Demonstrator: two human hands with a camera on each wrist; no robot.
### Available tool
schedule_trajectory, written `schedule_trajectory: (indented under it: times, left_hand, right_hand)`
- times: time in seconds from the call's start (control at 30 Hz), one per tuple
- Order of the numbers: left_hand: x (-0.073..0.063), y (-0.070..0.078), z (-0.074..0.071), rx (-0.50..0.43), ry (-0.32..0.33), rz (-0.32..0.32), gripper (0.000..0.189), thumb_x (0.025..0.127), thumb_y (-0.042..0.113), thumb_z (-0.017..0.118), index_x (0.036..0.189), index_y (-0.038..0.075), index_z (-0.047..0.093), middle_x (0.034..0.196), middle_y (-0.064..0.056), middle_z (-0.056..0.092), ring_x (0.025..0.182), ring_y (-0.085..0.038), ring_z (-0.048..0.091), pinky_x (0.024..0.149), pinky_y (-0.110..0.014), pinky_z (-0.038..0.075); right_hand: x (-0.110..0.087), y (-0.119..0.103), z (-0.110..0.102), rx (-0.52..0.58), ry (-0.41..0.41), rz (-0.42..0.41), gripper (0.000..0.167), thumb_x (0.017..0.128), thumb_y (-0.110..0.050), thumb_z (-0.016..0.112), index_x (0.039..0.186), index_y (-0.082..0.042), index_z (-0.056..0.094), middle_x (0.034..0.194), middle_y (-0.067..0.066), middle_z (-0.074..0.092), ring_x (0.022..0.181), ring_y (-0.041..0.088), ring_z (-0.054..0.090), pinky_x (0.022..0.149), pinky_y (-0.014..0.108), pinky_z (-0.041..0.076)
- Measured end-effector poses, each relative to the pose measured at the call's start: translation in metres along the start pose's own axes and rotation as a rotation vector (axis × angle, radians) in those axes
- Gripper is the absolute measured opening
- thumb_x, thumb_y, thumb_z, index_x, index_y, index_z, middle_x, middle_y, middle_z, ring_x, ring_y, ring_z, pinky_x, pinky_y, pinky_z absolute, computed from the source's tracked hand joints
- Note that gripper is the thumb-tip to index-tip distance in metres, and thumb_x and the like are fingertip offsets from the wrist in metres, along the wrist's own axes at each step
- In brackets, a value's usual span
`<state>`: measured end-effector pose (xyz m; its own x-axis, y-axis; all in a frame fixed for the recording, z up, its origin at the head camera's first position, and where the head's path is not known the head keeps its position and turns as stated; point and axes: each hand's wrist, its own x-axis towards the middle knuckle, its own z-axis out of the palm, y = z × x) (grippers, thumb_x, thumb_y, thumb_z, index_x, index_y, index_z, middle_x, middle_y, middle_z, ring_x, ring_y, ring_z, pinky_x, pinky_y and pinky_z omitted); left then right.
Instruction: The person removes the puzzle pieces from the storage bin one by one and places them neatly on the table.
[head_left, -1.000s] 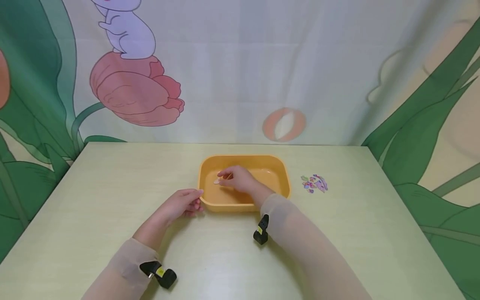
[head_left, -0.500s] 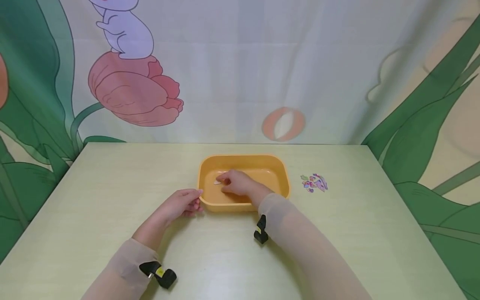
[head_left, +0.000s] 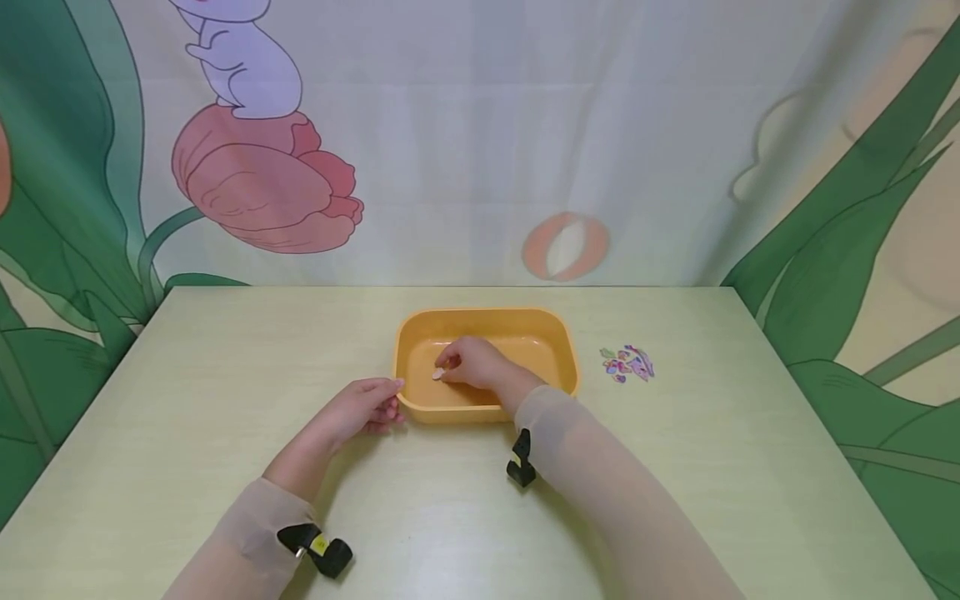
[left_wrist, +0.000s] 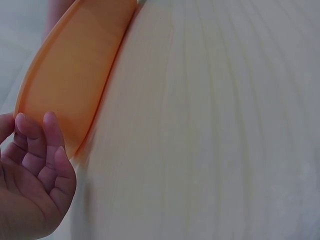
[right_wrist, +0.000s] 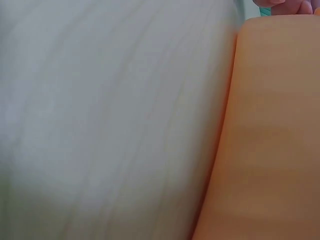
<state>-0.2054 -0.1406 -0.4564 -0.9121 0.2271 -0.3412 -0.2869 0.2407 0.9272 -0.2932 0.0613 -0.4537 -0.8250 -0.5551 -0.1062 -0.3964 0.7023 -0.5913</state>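
In the head view, a shallow yellow-orange tray (head_left: 487, 414) lies on the table. My left hand (head_left: 367, 406) pinches its near-left rim; in the left wrist view the curled fingers (left_wrist: 36, 137) sit against the tray's outer wall (left_wrist: 75, 75). Reaching over the near side, my right hand (head_left: 477, 364) is inside the tray. Its thumb and index finger pinch a small flat whitish piece (head_left: 438, 374) by the tray's left part. Too small to identify, the piece is partly covered by the fingertips. Only the tray's side (right_wrist: 280, 125) and a bit of hand show in the right wrist view.
A little pile of colourful flat pieces (head_left: 628, 364), mostly pink and purple with some green, lies right of the tray. The pale table (head_left: 225, 350) ends at a printed curtain (head_left: 450, 150) behind. Black wrist cameras (head_left: 318, 550) hang from both sleeves.
My right fingers have closed around the whitish piece, which has shifted slightly nearer and to the right, and tilted. The left hand stays on the rim.
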Motion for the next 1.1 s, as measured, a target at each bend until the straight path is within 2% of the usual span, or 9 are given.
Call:
schedule_trajectory:
  times: [0.13,0.27,0.4,0.5,0.7,0.83,1.1]
  left_hand:
    - [-0.0003,0.0002,-0.0001,0.001,-0.003,0.002,0.032,0.097,0.033,0.048,0.078,0.008,0.052,0.066,0.001,0.051,0.077,-0.019,0.065,0.065,-0.028,0.048]
    - [-0.0001,0.0007,0.0004,0.002,-0.006,0.003,0.032,0.097,0.033,0.048,0.078,0.008,0.052,0.066,0.001,0.051,0.078,-0.019,0.065,0.065,-0.027,0.048]
    - [0.0005,0.0006,0.0002,0.0,-0.004,0.001,0.032,0.097,0.033,0.049,0.078,0.008,0.052,0.066,0.001,0.052,0.077,-0.018,0.065,0.065,-0.027,0.048]
    - [0.0006,-0.0001,-0.0001,0.003,-0.002,0.002,0.032,0.097,0.034,0.048,0.078,0.008,0.052,0.067,0.001,0.052,0.076,-0.018,0.064,0.065,-0.027,0.048]
    - [-0.0011,-0.0018,-0.0001,0.002,-0.003,-0.006,0.033,0.097,0.035,0.049,0.078,0.008,0.052,0.067,0.001,0.052,0.077,-0.017,0.064,0.066,-0.028,0.048]
    - [-0.0017,-0.0019,0.0001,0.001,-0.004,-0.001,0.033,0.096,0.036,0.05,0.078,0.009,0.052,0.068,0.001,0.053,0.076,-0.017,0.064,0.065,-0.027,0.048]
    - [-0.0027,0.0001,0.0001,0.004,-0.006,-0.001,0.034,0.096,0.038,0.049,0.079,0.009,0.052,0.069,0.001,0.053,0.076,-0.017,0.064,0.066,-0.028,0.048]
  right_hand:
    - [0.0,0.0,-0.0009,0.021,0.028,0.01,0.012,0.086,-0.019,0.068,0.091,-0.008,0.073,0.083,-0.001,0.066,0.074,0.012,0.052,0.071,0.023,0.041]
    - [-0.0004,0.0007,-0.0039,0.103,0.064,0.074,0.015,0.085,-0.022,0.069,0.081,-0.007,0.072,0.07,-0.003,0.061,0.063,0.01,0.045,0.057,0.021,0.036]
    - [-0.0004,0.0026,-0.0058,0.179,0.081,0.132,0.018,0.082,-0.023,0.073,0.075,-0.006,0.072,0.063,-0.002,0.056,0.057,0.01,0.043,0.052,0.02,0.033]
    - [-0.0004,0.0039,-0.0063,0.21,0.089,0.158,0.017,0.083,-0.023,0.071,0.076,-0.006,0.072,0.066,-0.002,0.058,0.057,0.01,0.043,0.051,0.021,0.033]
    - [-0.0008,0.0051,-0.006,0.251,0.081,0.2,0.018,0.088,-0.021,0.064,0.089,-0.005,0.073,0.074,-0.001,0.061,0.06,0.011,0.044,0.053,0.021,0.034]
    - [-0.0004,0.0055,-0.0059,0.292,0.086,0.236,0.02,0.088,-0.023,0.065,0.092,-0.006,0.073,0.067,-0.001,0.055,0.056,0.011,0.041,0.05,0.021,0.032]
    - [0.0027,0.0083,-0.0059,0.319,0.097,0.261,0.021,0.085,-0.027,0.069,0.084,-0.007,0.073,0.054,-0.003,0.043,0.048,0.01,0.036,0.045,0.022,0.028]
